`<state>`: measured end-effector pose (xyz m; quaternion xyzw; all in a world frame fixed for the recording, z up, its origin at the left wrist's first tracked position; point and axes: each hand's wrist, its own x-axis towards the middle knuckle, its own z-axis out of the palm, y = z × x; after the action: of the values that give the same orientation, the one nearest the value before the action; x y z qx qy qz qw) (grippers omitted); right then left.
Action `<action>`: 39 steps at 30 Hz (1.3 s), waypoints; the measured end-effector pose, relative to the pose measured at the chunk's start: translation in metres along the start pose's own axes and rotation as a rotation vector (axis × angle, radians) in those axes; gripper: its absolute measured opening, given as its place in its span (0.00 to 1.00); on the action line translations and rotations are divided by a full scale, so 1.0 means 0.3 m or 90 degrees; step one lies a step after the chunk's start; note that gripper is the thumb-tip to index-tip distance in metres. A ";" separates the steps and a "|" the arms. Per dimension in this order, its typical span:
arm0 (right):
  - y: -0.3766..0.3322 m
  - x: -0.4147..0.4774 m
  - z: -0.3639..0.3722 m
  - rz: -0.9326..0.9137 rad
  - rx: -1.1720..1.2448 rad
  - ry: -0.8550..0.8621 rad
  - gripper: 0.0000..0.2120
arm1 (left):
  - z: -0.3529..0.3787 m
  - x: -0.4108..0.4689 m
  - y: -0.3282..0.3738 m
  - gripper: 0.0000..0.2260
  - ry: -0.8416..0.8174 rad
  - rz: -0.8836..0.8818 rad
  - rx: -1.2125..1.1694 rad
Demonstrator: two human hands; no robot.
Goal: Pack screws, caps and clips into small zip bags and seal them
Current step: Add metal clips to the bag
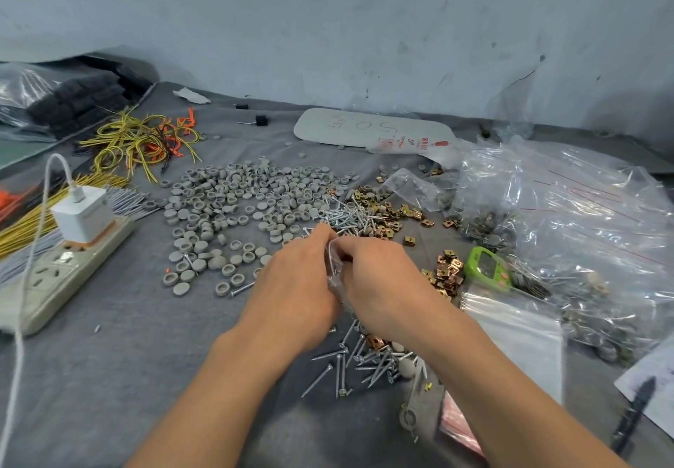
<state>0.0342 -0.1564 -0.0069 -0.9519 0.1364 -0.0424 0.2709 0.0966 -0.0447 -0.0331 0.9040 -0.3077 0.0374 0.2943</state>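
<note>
The grey-clothed worktop (127, 358) carries everything. Along its right side lies a big heap of clear zip bags (583, 212), many of them holding screws, grey caps and brass clips. Just in front of the heap rests a flat stack of bags (518, 329). Farther back, a smaller bag (415, 186) holds a few caps. Loose caps (237, 205), loose screws (343, 217) and loose clips (386, 208) lie spread across the middle. One small zip bag (335, 274) is held above the worktop's middle between the left hand (291, 285) and right hand (383, 281), each grip pinching its edge. Its contents are hidden by the fingers.
</note>
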 end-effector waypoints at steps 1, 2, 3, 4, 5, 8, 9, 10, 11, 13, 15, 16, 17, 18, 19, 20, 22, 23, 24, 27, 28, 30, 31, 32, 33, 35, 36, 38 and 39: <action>0.000 0.000 0.004 -0.001 0.004 0.003 0.13 | -0.001 0.000 -0.001 0.12 -0.001 0.002 0.001; -0.001 -0.001 0.008 -0.001 0.007 0.003 0.12 | -0.002 0.000 -0.001 0.12 -0.004 0.004 0.002; -0.002 -0.001 0.010 0.000 0.009 0.003 0.12 | -0.003 0.000 -0.002 0.12 -0.006 0.007 0.003; -0.003 -0.001 0.011 0.001 0.010 0.003 0.12 | -0.004 0.000 -0.002 0.13 -0.007 0.008 0.004; -0.004 -0.002 0.012 0.000 0.009 0.004 0.12 | -0.005 -0.001 -0.001 0.13 -0.008 0.010 0.005; -0.012 -0.008 0.018 0.001 0.013 0.017 0.10 | -0.010 -0.002 0.001 0.14 -0.011 0.015 0.001; -0.014 -0.010 0.021 0.004 0.015 0.021 0.10 | -0.011 -0.002 0.001 0.14 -0.013 0.018 -0.002; -0.015 -0.010 0.023 0.007 0.016 0.022 0.10 | -0.012 -0.003 0.002 0.15 -0.015 0.021 -0.005; -0.017 -0.010 0.023 0.008 0.017 0.023 0.10 | -0.014 -0.004 0.002 0.15 -0.017 0.026 -0.007; -0.018 -0.010 0.023 0.004 0.016 0.029 0.09 | -0.016 -0.006 0.001 0.15 -0.016 0.036 -0.011; -0.020 -0.011 0.022 0.005 0.019 0.040 0.10 | -0.018 -0.008 0.001 0.16 -0.015 0.042 -0.016; -0.022 -0.011 0.021 0.011 0.019 0.044 0.11 | -0.019 -0.009 0.002 0.16 -0.015 0.044 -0.017; -0.024 -0.011 0.022 0.019 0.016 0.047 0.12 | -0.018 -0.009 0.003 0.16 -0.014 0.042 -0.018; -0.027 -0.012 0.023 0.026 0.012 0.051 0.13 | -0.019 -0.010 0.004 0.16 -0.013 0.039 -0.018; -0.029 -0.011 0.023 0.032 0.006 0.053 0.13 | -0.019 -0.010 0.005 0.16 -0.012 0.035 -0.018; -0.031 -0.011 0.023 0.035 0.002 0.053 0.14 | -0.019 -0.011 0.006 0.17 -0.012 0.032 -0.019; -0.034 -0.012 0.021 0.035 0.002 0.055 0.14 | -0.018 -0.011 0.007 0.17 -0.016 0.032 -0.021; -0.034 -0.013 0.020 0.035 0.004 0.055 0.14 | -0.019 -0.012 0.008 0.17 -0.017 0.031 -0.020; -0.035 -0.015 0.019 0.036 0.006 0.056 0.13 | -0.020 -0.013 0.008 0.18 -0.017 0.030 -0.018; -0.040 -0.018 0.019 0.036 0.010 0.065 0.10 | -0.023 -0.015 0.008 0.18 -0.019 0.032 -0.015; -0.041 -0.019 0.020 0.035 0.015 0.071 0.10 | -0.023 -0.017 0.007 0.18 -0.019 0.036 -0.017; -0.042 -0.022 0.023 0.031 0.021 0.080 0.10 | -0.023 -0.016 0.006 0.19 -0.021 0.040 -0.017; -0.042 -0.024 0.022 0.030 0.018 0.083 0.10 | -0.022 -0.015 0.005 0.19 -0.022 0.040 -0.014; -0.042 -0.025 0.022 0.028 0.015 0.084 0.09 | -0.021 -0.014 0.005 0.20 -0.024 0.039 -0.009; -0.041 -0.027 0.021 0.028 0.016 0.085 0.09 | -0.020 -0.014 0.005 0.20 -0.026 0.037 -0.003; -0.037 -0.029 0.017 0.028 0.024 0.083 0.08 | -0.016 -0.014 0.004 0.21 -0.030 0.035 0.002; -0.035 -0.029 0.017 0.029 0.026 0.083 0.08 | -0.014 -0.014 0.003 0.21 -0.032 0.034 0.001; -0.035 -0.030 0.020 0.027 0.034 0.091 0.09 | -0.012 -0.014 0.004 0.19 -0.033 0.032 -0.002; -0.035 -0.030 0.022 0.023 0.034 0.096 0.09 | -0.011 -0.012 0.004 0.18 -0.034 0.033 -0.001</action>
<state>0.0292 -0.1418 -0.0071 -0.9358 0.1723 -0.1129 0.2861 0.0933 -0.0417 -0.0305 0.8961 -0.3389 0.0205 0.2859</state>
